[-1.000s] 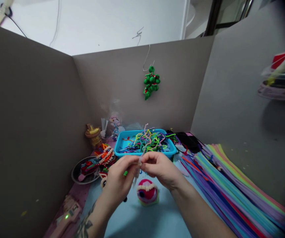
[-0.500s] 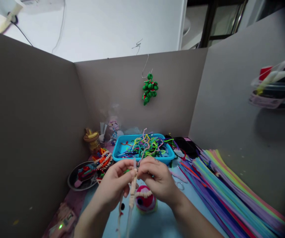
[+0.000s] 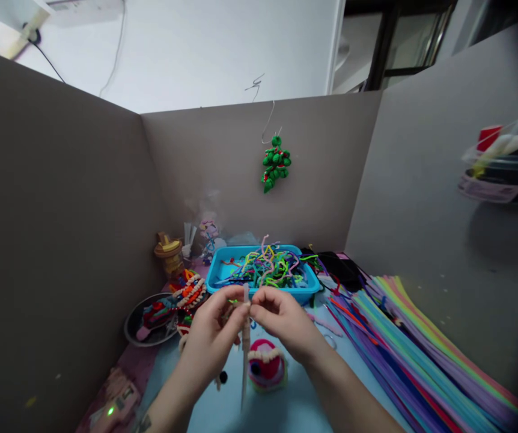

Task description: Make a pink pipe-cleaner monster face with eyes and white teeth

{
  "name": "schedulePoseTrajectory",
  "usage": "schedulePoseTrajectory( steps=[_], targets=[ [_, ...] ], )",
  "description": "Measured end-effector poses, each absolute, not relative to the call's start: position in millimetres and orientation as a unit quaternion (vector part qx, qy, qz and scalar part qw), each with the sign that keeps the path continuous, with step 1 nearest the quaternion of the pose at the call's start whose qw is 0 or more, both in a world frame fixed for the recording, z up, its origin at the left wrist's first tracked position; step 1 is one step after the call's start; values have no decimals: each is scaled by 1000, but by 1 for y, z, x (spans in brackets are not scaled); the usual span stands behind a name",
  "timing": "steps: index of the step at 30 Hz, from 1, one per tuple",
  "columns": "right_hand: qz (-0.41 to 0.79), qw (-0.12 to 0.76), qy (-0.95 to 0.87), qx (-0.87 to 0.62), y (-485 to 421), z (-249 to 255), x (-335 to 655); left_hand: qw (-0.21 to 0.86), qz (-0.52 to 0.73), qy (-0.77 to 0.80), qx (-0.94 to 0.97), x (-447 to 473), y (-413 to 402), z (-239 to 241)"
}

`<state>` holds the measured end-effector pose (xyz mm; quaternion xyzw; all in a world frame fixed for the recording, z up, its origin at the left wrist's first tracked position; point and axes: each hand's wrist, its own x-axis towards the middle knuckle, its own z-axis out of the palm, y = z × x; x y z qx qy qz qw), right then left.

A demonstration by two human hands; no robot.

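Held nearly upright in my left hand point(image 3: 214, 334) is a thin translucent stick point(image 3: 244, 379), its fingers closed around the upper part. Beige pipe cleaner point(image 3: 246, 338) is wound around the stick below the fingertips. My right hand point(image 3: 283, 322) is closed in a pinch at the same spot, its fingertips against the beige strand by the stick's top; the exact grip is partly hidden. Just below the hands sits a round pink and red fuzzy figure point(image 3: 268, 365) with a beige row like teeth. A small black ball point(image 3: 223, 377) shows beside my left wrist.
Behind the hands stands a blue tray point(image 3: 216, 273) of tangled pipe cleaner pieces. Long coloured pipe cleaners point(image 3: 421, 349) lie at right. A metal bowl point(image 3: 133, 337) of fuzzy pieces, a brown-lidded cup point(image 3: 169, 252) and a pink device point(image 3: 117, 406) are at left. Grey panels surround the table.
My right fingers have lowered slightly and closed up beside the stick. The stick now stands straighter, and the hanging beige strand has swung left behind my left hand. The view shifted slightly.
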<state>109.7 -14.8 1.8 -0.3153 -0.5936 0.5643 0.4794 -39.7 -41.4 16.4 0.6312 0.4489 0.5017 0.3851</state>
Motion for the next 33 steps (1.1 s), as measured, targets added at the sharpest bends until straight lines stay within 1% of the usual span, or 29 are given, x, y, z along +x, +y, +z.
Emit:
schedulePoseTrajectory(
  steps=[4, 10, 12, 15, 19, 21, 24, 26, 28, 30, 33],
  targets=[
    [656, 431, -537, -310, -13, 0, 112, 332, 485, 450, 673, -41, -41, 15],
    [715, 400, -489, -300, -9, -3, 114, 291, 476, 442, 702, -44, -37, 13],
    [714, 408, -484, -299, -8, -3, 114, 289, 478, 438, 705, -45, -37, 12],
    [666, 458, -506, -301, -9, -3, 112, 306, 490, 448, 682, -44, -39, 12],
    [555, 511, -586, -296, -14, 0, 109, 395, 509, 466, 607, -41, -40, 15],
    [448, 546, -643, -295, -16, 1, 109, 451, 519, 461, 561, -39, -39, 16],
    [259, 592, -724, -243, -19, -1, 112, 555, 517, 431, 489, -36, -39, 18],
    [158, 593, -763, -204, -20, -4, 116, 626, 494, 406, 445, -34, -38, 19],
    [93, 589, -779, -193, -20, -6, 118, 663, 485, 392, 415, -33, -37, 18],
    [99, 594, -769, -215, -19, -7, 119, 648, 507, 389, 414, -33, -35, 17],
    [227, 589, -723, -282, -16, -3, 116, 566, 553, 406, 458, -35, -34, 15]
  ],
)
